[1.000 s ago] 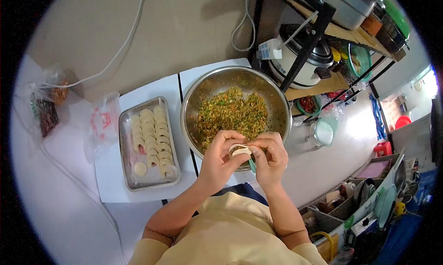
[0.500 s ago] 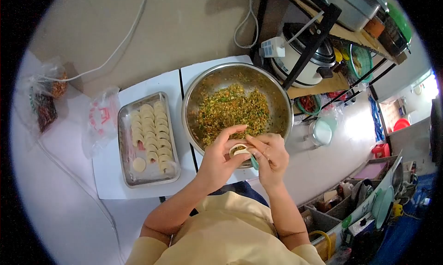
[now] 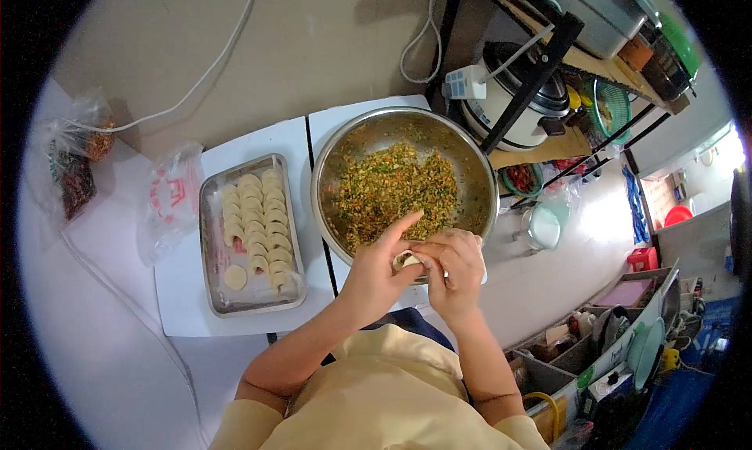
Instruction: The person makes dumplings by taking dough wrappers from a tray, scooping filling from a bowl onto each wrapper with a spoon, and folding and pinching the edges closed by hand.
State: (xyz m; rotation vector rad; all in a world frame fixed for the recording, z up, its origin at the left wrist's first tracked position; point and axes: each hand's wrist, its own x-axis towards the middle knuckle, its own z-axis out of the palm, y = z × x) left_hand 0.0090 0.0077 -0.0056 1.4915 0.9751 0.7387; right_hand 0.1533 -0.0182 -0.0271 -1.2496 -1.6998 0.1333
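A partly folded dumpling [image 3: 404, 260], its pale wrapper curled around a dark filling, is held between my hands over the near rim of a large steel bowl [image 3: 319, 207]. My left hand [image 3: 374, 271] pinches it from the left with the thumb below and the index finger stretched forward. From the right, my right hand [image 3: 457, 268] presses the wrapper's edge with closed fingertips. The green utensil is hidden at this moment. Chopped green and orange filling [image 3: 395, 191] fills the bowl's bottom. To the left, a metal tray [image 3: 213, 281] holds rows of shaped dumplings [image 3: 252, 215] and one flat round wrapper [image 3: 235, 277].
The bowl and tray stand on a white table [image 3: 184, 309]. Plastic bags [image 3: 168, 199] lie left of the tray. At right, a dark-framed shelf [image 3: 533, 82] carries a rice cooker [image 3: 505, 121] and a power strip [image 3: 466, 82]. Bins [image 3: 548, 379] with kitchen goods stand at lower right.
My right hand has turned, its fingers closing further over the wrapper. The dumpling's opening looks narrower. The green utensil that showed beneath my right fingers has gone from sight.
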